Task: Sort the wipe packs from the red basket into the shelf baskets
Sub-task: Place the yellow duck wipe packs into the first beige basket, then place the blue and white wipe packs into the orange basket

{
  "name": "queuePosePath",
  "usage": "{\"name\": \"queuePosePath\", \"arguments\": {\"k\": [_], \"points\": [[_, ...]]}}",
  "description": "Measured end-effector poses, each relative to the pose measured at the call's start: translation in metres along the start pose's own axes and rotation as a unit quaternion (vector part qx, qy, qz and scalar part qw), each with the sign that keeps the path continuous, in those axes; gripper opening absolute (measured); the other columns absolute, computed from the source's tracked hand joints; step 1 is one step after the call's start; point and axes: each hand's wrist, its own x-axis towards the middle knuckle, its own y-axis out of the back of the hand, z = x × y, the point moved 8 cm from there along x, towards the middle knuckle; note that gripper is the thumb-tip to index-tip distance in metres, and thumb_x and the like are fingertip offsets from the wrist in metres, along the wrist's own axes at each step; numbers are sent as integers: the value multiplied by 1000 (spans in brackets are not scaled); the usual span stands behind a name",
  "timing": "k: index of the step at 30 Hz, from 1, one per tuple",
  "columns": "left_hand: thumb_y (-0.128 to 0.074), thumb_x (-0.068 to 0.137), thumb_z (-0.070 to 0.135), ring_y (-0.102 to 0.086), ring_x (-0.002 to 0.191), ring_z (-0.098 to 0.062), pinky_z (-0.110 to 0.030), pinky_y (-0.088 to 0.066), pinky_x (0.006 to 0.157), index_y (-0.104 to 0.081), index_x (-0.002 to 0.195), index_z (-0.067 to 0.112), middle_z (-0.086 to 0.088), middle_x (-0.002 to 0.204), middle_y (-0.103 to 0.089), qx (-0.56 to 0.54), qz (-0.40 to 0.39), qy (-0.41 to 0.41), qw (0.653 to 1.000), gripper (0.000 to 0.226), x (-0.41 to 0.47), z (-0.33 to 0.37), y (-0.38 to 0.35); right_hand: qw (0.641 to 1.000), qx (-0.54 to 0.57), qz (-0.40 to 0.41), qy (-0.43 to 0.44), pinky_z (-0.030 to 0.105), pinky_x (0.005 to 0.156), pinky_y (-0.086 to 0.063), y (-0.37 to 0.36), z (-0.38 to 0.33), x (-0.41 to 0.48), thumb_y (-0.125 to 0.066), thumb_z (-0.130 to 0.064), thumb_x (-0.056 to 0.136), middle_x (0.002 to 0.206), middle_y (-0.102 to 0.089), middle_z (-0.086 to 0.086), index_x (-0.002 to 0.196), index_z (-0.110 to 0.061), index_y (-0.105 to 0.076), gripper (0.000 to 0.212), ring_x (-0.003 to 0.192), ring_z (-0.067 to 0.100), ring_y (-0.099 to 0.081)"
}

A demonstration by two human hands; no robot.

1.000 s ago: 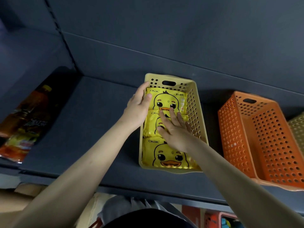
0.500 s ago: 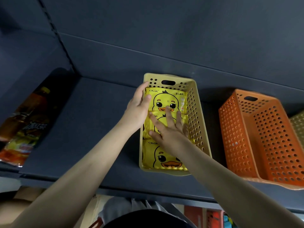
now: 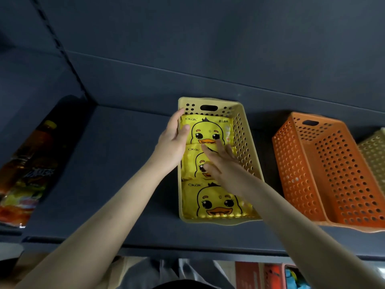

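Dark blue-grey shelf [image 3: 125, 184] fills the view, backed by a panel of the same colour. On it stands a yellow basket [image 3: 244, 130] with perforated walls, and in it lie 3 wipe packs in a row from far to near, each printed with a cartoon duck: the far pack [image 3: 208, 130], the middle pack [image 3: 190, 163] and the near pack [image 3: 216, 203]. Their edges overlap slightly.

The left hand [image 3: 174, 140] sits at the basket's far-left corner, fingers fairly straight along the wall and thumb laid on the far pack's face; its grip is loose, not visibly pinching. The right hand [image 3: 223, 163] lies flat on the middle pack, grip spread, fingertips reaching the far pack's near edge. Both hands appear to be pressing and squaring the packs.

To the right, well apart, stands an orange basket [image 3: 333, 163]; no packs show in it. A tan basket [image 3: 375, 155] is cut off at the right edge. Bottles [image 3: 27, 163] lie in the left bay. Below the shelf edge a red shape [image 3: 273, 275] shows, too cropped to identify.

These packs look soft, light and glossy, so they should bend and slide under a palm. Taking a pack by a short edge, thumb on top and fingers beneath, seems safest; flat pressure suits only levelling.
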Motion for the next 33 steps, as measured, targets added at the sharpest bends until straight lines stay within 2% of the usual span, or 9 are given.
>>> {"name": "queuePosePath", "arguments": {"k": [2,4,5,8,12,16,21,28,33], "points": [[-35,101,45,-25,143,-15,-42,-24,116,-18,148,41,12,157,-23,28,-23,-3,999,50,1,3,4,997,77,21,-2,32,99,-40,24,-2,-11,-37,-44,101,162,2,-3,150,-47,-9,57,146,35,-20],[-40,100,43,-28,142,-17,-41,-27,115,-24,149,38,9,157,-26,88,-39,-10,995,51,4,8,12,993,101,60,0,25,85,-50,53,-3,-28,-42,-46,99,158,-27,-3,149,-42,-25,53,126,32,-53],[-42,99,42,-28,143,-20,-45,-27,116,-29,147,37,7,158,-25,125,-36,-16,991,50,7,10,18,992,96,83,4,24,84,-52,67,-3,-37,-45,-46,97,152,-38,-2,147,-38,-32,51,118,26,-59],[-48,96,44,-21,146,-29,-58,-24,114,-45,138,37,0,160,-20,220,-10,-46,974,43,12,24,33,986,89,142,17,22,92,-48,98,0,-62,-51,-41,96,137,-55,-7,140,-30,-46,46,119,10,-57],[-52,94,41,-30,142,-27,-57,-28,112,-53,132,29,-3,153,-37,283,22,-118,952,40,-3,64,28,971,101,218,3,19,94,-43,117,13,-108,-57,-37,94,132,-60,-9,136,-28,-54,43,117,5,-57],[-51,96,35,-49,127,-18,-36,-40,105,-52,133,26,5,139,-52,271,15,-189,944,38,-47,110,-13,946,76,313,-32,23,96,-45,122,47,-175,-62,-34,91,121,-66,-7,127,-24,-61,38,110,10,-61],[-53,97,29,-51,121,-12,-16,-33,88,-54,132,26,8,133,-57,226,-17,-242,944,35,-128,148,-101,926,101,350,-102,23,91,-44,93,112,-289,-60,-35,93,116,-64,-12,128,-25,-61,37,107,9,-60],[-52,97,31,-47,126,-8,-17,-33,91,-54,132,30,11,137,-53,199,-164,-261,930,35,-256,124,-264,886,184,370,-209,31,92,-50,-6,225,-456,-64,-25,91,113,-70,-1,123,-16,-64,33,103,14,-65],[-52,98,29,-50,126,-10,-16,-36,91,-55,131,25,7,135,-55,220,-276,-197,915,34,-318,52,-367,881,206,312,-291,21,80,-46,-93,307,-521,-60,-19,93,112,-70,2,121,-14,-65,29,94,17,-66]]}}
